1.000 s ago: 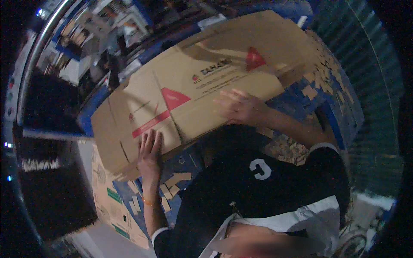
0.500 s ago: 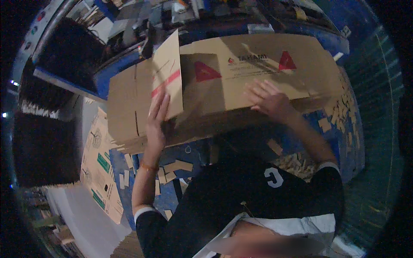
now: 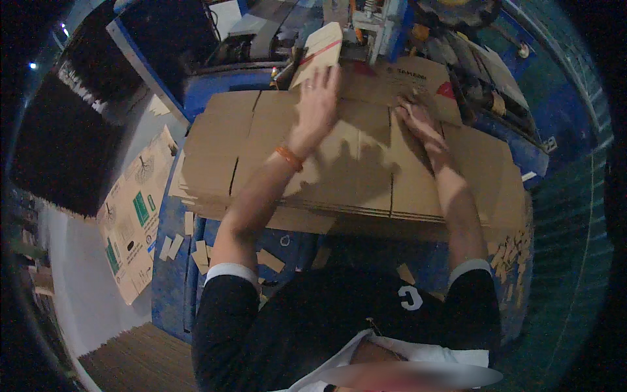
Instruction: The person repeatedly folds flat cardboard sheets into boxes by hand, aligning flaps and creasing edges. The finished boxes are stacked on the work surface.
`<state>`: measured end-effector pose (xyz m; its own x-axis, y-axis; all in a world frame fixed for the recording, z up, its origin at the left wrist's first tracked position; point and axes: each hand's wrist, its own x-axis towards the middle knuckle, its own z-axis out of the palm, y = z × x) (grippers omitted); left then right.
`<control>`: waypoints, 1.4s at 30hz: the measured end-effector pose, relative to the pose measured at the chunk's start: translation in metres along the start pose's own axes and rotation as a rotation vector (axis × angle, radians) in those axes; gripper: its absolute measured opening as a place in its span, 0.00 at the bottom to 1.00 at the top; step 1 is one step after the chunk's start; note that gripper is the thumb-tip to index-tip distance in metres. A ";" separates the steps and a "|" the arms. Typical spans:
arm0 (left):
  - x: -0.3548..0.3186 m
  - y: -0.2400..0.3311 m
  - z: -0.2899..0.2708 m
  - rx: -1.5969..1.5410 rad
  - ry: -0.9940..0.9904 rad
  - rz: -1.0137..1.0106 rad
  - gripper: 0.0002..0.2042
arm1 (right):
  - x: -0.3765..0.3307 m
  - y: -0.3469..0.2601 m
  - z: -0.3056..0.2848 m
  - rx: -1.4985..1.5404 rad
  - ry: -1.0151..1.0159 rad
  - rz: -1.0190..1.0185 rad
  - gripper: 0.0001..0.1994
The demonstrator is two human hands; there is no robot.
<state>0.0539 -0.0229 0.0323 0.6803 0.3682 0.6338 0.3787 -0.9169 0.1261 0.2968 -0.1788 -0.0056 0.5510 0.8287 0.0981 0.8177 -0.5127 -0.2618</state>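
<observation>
A flat printed cardboard carton (image 3: 372,86) with red marks lies partly in the machine, beyond a stack of flat brown cardboard blanks (image 3: 287,137). Its left panel, with a red stripe, is raised. My left hand (image 3: 318,104) rests on that panel, fingers stretched out and slightly apart. At the carton's near right part, my right hand (image 3: 421,121) has its fingers bent over the cardboard edge; shadow and blur hide some of the fingertips. Both forearms reach across the stack.
The machine (image 3: 388,32) stands along the far side, with a blue frame. Small cardboard offcuts (image 3: 271,261) litter the blue table (image 3: 173,274), and more lie at right (image 3: 513,258). A printed cardboard sheet (image 3: 137,209) leans at left, near dark stacked sheets (image 3: 65,144).
Both hands have moved away from me, and the printed carton has gone off the stack toward the machine. Plain blanks now show beneath. My right fingers have bent. The whole view has shifted.
</observation>
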 end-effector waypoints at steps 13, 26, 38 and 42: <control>-0.202 -0.071 -0.086 -0.052 0.529 -1.052 0.39 | -0.279 0.131 -0.026 -0.364 0.833 0.603 0.28; -0.157 -0.067 -0.134 -0.601 0.789 -0.762 0.38 | -0.285 0.240 0.006 0.284 1.154 0.542 0.23; -0.182 -0.082 -0.122 -1.226 0.557 -1.056 0.14 | -0.276 0.046 -0.114 0.807 1.469 0.176 0.18; -0.205 -0.027 -0.146 -0.999 0.230 -0.889 0.15 | -0.325 -0.017 -0.083 0.127 0.911 0.079 0.19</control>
<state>-0.1870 -0.0959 0.0105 0.2897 0.9456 0.1480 -0.0490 -0.1398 0.9890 0.1174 -0.4578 0.0464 0.5669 0.2682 0.7789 0.7773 -0.4871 -0.3981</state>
